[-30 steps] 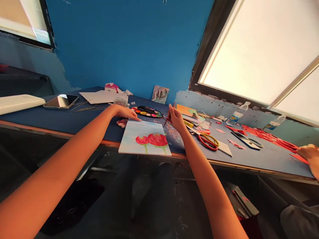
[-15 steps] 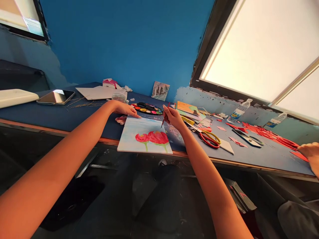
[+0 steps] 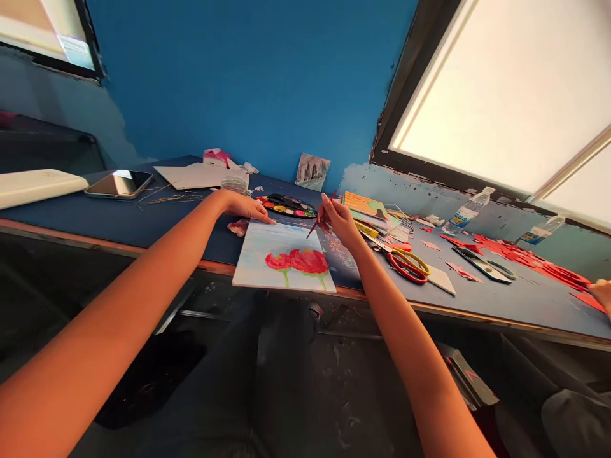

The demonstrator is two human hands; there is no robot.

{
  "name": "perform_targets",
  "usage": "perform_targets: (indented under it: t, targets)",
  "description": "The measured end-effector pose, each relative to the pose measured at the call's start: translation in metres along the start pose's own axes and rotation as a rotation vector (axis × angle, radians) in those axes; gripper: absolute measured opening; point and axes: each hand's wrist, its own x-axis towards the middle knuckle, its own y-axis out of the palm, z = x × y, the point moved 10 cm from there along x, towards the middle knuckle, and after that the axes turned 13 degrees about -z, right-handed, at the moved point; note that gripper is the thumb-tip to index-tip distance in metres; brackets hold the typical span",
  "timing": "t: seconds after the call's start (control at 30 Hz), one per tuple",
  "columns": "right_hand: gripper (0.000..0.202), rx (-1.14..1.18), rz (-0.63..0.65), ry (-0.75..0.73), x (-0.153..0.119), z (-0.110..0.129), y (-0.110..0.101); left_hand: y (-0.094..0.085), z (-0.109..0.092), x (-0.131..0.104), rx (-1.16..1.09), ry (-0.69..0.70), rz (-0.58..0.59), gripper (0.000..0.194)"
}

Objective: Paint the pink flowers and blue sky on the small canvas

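Note:
A canvas painted with two red flowers on green stems against pale blue lies at the table's front edge, its near side jutting slightly over. My left hand rests on its upper left edge, fingers stretched out and lying flat. In my right hand is a thin red paintbrush, pinched between the fingers and slanting down to the left. Its dark tip is just above the larger flower; whether it touches the canvas I cannot tell. Behind the canvas sits a paint palette with many colours.
A clear jar stands behind my left hand, a phone farther left. To the right lie scissors, papers, red scraps and water bottles. Another person's hand is at the far right edge.
The paintbrush has tipped over to a flatter slant, and its tip has shifted slightly up and left over the canvas. My left hand stays on the canvas edge. The whole view has shifted a little.

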Motion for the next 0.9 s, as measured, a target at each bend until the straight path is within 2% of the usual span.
perform_targets:
  t: [0.27,0.53,0.77,0.9]
  targets:
    - [0.063,-0.017,0.130,0.011,-0.008,0.000,0.022,0.002,-0.003,-0.005,0.005,-0.023,-0.013,0.047]
    - [0.060,-0.048,0.152,0.015,-0.008,-0.003,0.022,0.005,-0.005,-0.005,-0.014,-0.003,0.026,0.052]
    - [0.060,-0.034,0.170,0.006,-0.009,-0.003,0.024,0.000,-0.004,-0.005,-0.001,-0.030,-0.039,0.050]
    - [0.060,-0.041,0.179,0.005,-0.009,-0.002,0.024,0.001,-0.004,-0.006,0.018,-0.031,-0.013,0.050]
